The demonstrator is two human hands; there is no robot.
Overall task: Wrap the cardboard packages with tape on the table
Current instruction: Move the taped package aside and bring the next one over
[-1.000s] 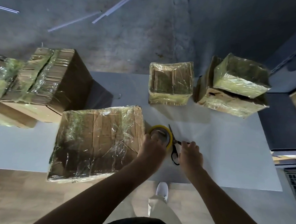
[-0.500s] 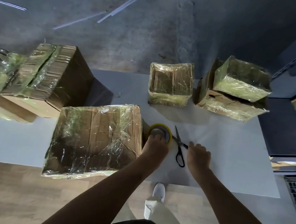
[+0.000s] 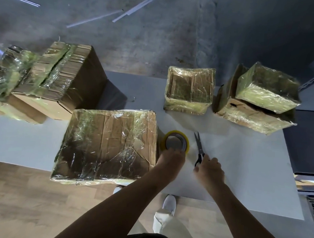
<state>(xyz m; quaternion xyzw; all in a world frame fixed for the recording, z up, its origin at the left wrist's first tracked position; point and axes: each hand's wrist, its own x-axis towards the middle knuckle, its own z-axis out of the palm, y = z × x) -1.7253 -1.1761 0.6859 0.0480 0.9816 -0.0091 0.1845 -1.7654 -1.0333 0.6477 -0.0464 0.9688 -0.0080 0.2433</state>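
Observation:
A yellow tape roll (image 3: 175, 132) lies flat on the white table (image 3: 240, 157), just right of a large cardboard box (image 3: 107, 143) covered in clear tape. My left hand (image 3: 170, 162) grips the roll's near rim with curled fingers. Black scissors (image 3: 199, 147) lie to the right of the roll, blades shut and pointing away from me. My right hand (image 3: 209, 169) holds them by the handles, thumb and fingers curled round and partly hiding them.
A small wrapped box (image 3: 189, 91) stands at the back middle. Two wrapped boxes, upper (image 3: 267, 87) on lower (image 3: 250, 116), are stacked at the back right. A tall box (image 3: 52, 79) and another wrapped one (image 3: 10, 72) fill the left end. My shoe (image 3: 169, 204) is below the table edge.
The scissors have turned from slanted to nearly straight, blades pointing away. My right hand drew off them, then came back onto the handles. My left hand stays on the tape roll.

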